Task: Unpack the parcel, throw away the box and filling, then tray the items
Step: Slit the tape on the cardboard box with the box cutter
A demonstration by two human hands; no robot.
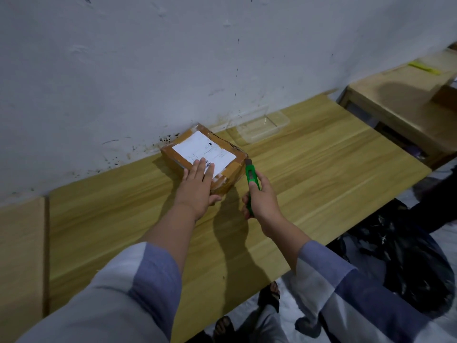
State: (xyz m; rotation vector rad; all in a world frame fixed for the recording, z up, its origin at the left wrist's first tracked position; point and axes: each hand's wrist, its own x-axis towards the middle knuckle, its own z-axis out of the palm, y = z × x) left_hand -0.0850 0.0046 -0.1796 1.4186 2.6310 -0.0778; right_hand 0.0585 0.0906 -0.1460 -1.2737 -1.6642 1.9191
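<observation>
A taped brown cardboard parcel (223,154) with a white shipping label lies on the wooden table (321,174) close to the wall. My left hand (197,186) rests flat on the parcel's near corner, fingers spread over the label, thumb against its near side. My right hand (262,196) grips a green utility knife (252,177), whose tip sits at the parcel's right edge. A clear plastic tray (259,125) stands empty behind the parcel to the right, against the wall.
A black rubbish bag (395,263) sits on the floor right of the table. A second wooden table (395,105) at the far right carries a yellow object (424,67). Another tabletop (19,243) adjoins on the left. My sandalled feet show below the table's near edge.
</observation>
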